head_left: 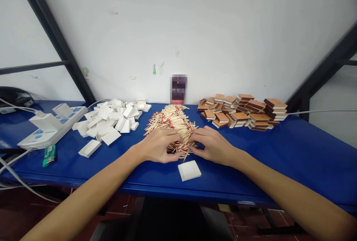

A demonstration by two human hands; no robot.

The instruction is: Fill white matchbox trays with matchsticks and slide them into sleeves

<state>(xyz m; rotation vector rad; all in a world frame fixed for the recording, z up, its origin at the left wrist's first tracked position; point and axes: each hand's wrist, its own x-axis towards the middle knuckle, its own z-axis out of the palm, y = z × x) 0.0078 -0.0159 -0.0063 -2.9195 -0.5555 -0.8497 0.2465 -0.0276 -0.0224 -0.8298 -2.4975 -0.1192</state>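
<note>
A large heap of red-tipped matches (170,116) lies on the blue table. My left hand (158,145) reaches into its near edge from the left, thumb and fingers curved round some matches. Opposite it, my right hand (213,146) curls its fingers and thumb on the same matches from the right. Between my fingertips a few sticks point different ways; how many each hand grips is hidden. Just in front of my hands, a white matchbox tray (190,170) lies on the table near its front edge.
White matchbox trays (111,137) are piled at the left, with a power strip (41,137) and a green packet (49,155) beyond them. Brown filled matchboxes (240,116) are stacked at the right. A phone-like, pixelated object (179,87) leans on the wall behind the matches.
</note>
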